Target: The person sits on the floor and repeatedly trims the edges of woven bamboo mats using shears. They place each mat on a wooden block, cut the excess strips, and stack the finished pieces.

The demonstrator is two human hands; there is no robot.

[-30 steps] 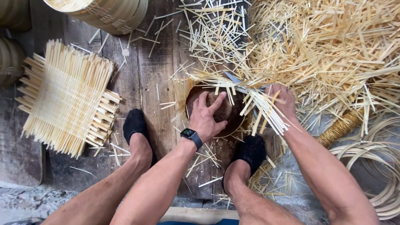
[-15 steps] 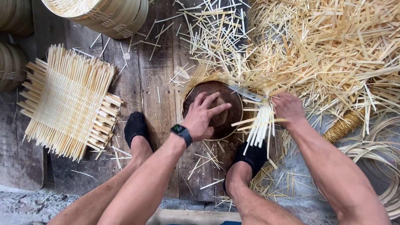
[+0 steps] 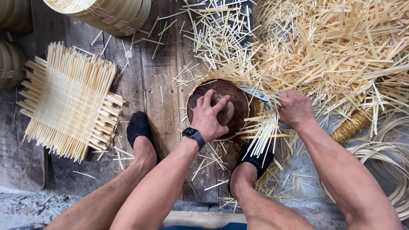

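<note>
On the plank floor (image 3: 162, 85), between the feet, the left hand (image 3: 208, 117) now presses spread, released fingers on the round wooden block (image 3: 221, 106). Beside it, the right hand (image 3: 294, 110), moved closer, stays clenched on a blade (image 3: 255, 93) over bamboo strips (image 3: 262, 132).

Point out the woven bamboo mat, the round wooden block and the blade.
woven bamboo mat (image 3: 68, 102), head view, on its woven middle.
round wooden block (image 3: 238, 96), head view, on bare dark top right of the left hand.
blade (image 3: 254, 93), head view, on the grey metal by the block's rim.
</note>
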